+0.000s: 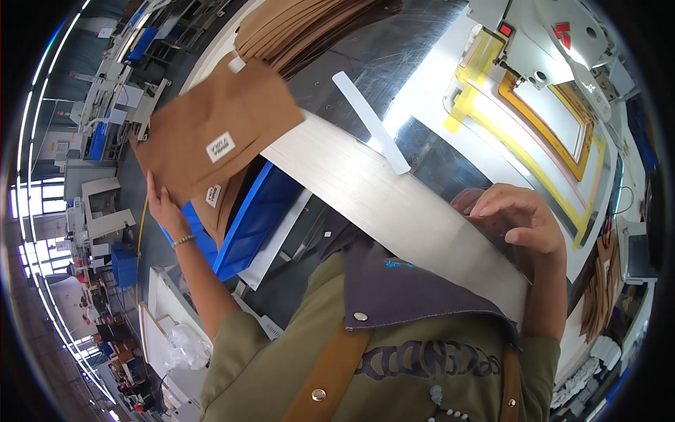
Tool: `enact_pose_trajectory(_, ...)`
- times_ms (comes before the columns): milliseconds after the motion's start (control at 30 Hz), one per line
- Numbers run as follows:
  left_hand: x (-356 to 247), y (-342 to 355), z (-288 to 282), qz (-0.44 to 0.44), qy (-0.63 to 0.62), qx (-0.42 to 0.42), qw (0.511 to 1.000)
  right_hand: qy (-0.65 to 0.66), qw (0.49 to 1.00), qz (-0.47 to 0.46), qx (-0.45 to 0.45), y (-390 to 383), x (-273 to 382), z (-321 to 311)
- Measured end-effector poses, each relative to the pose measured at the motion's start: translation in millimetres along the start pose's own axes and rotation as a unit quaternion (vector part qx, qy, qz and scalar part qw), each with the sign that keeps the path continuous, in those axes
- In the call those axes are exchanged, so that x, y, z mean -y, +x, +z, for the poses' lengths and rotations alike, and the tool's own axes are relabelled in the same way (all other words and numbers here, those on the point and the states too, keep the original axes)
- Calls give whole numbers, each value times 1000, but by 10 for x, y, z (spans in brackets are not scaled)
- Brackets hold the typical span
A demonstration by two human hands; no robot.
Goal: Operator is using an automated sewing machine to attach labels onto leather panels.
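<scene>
Left hand (164, 209) clamped on the panel (225, 119), at the counter's (365, 169) left corner. My right hand (524, 214) looks empty, fingers apart near the front edge. I'd grip lightly so nothing creases, tbh.

Olive short-sleeved shirt (394, 397), brown straps (330, 373) (each silver-studded), dark purplish bib (429, 292), beaded bracelet (184, 240).

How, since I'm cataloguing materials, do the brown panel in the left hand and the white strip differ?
Colour: the brown panel is brown with a white label; the white strip looks plain. Shape: the panel is broad, the strip long and narrow. Pose: the left hand holds the panel up; the strip lies on the metal tabletop. Both look flat.
</scene>
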State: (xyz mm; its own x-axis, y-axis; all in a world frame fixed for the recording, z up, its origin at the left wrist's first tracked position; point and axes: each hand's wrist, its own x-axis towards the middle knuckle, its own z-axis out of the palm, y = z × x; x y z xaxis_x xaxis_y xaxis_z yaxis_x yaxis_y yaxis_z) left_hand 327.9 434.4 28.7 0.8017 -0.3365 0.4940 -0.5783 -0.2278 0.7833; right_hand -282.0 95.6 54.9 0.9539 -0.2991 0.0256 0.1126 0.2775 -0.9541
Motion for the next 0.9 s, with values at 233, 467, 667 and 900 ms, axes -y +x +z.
enact_pose_trajectory(233,1454,-1016,-727,-201,259,-55,943,-11,999,37,13,16,-20,32)
enact_pose_trajectory(467,-161,-526,724,68,215,6,974,-63,997,40,12,-31,-106,-52)
enact_pose_trajectory(667,-1337,-457,2422,186,-28,300,935,-46,998,44,-13,-19,-135,-76)
enact_pose_trajectory(900,-1444,-293,3123,234,31,403,884,-64,997,42,-8,2,-128,-119)
